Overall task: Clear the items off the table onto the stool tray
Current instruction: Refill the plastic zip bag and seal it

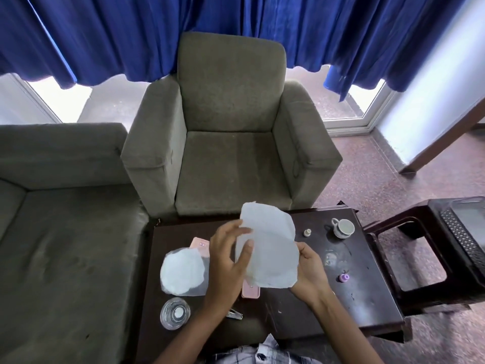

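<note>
Both hands hold one pale, rough-edged paper sheet (267,248) above the dark wooden table (367,306). The right hand (311,271) is closed on the sheet's lower right edge. The left hand (231,256) grips the left edge, thumb across the front face and fingers spread behind. The sheet stands nearly upright, its long axis running from the grip up and slightly left, top corner pointing away from the person.

Below the grip, a pink rectangular case (250,290) lies on the table, mostly hidden. Left of the grip lies a second white round sheet (182,271); nearer, a clear glass bowl (175,313). Right of the grip sits a small purple cap (344,278); farther, a white ceramic cup (342,227). The dark plastic stool (420,248) stands beyond the table's right edge.
</note>
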`<state>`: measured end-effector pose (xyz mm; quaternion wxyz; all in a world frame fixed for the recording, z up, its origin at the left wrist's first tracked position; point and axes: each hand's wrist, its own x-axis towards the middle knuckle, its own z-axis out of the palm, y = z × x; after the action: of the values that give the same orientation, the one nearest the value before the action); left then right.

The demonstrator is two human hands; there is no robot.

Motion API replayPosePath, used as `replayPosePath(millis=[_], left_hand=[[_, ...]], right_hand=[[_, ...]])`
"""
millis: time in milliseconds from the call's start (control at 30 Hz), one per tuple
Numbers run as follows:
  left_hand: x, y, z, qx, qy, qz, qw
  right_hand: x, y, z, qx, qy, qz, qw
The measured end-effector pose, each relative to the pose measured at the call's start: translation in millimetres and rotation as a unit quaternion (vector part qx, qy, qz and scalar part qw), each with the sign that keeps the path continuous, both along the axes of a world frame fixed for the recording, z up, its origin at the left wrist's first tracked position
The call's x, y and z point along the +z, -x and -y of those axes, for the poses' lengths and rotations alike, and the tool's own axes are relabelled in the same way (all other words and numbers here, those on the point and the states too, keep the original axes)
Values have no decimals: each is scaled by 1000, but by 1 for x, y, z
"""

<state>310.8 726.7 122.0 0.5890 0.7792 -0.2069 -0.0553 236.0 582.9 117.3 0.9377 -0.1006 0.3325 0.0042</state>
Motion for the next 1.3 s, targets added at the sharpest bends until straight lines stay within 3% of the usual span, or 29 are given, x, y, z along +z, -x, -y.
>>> replayPosePath(millis=[100,200,300,400,467,567,667,800,1000,1067,1167,1300], left_hand=[[3,-11,1,18,36,-220,975],[0,-23,-1,-40,111,-466,877],[-5,-26,-3,-99,152,-575,797],[-8,-22,0,-96,145,-605,777],[-9,-21,2,-90,156,-598,781],[-7,-21,1,-73,173,-566,803],[-6,-20,0,-43,153,-523,838],[-7,-23,0,-20,123,-449,885],[-7,-20,2,2,91,-378,921],[-8,-17,3,13,84,-344,935],[-9,-12,6,29,75,-291,953],[-7,-11,6,55,59,-275,958]], right_hand=[[1,0,-1,35,2,17,999],[-3,-1,0,30,-15,47,998],[-4,-6,1,31,-10,51,998],[-3,-10,1,48,36,35,998],[-7,-14,5,40,125,-3,991],[-10,-16,9,14,308,-62,949],[-3,-15,12,13,402,-34,915],[3,-14,9,73,454,-15,888],[18,-12,3,204,476,-12,855],[20,-13,-3,222,525,-28,821],[14,-15,-15,185,563,-32,805],[5,-14,-24,108,555,-49,823]])
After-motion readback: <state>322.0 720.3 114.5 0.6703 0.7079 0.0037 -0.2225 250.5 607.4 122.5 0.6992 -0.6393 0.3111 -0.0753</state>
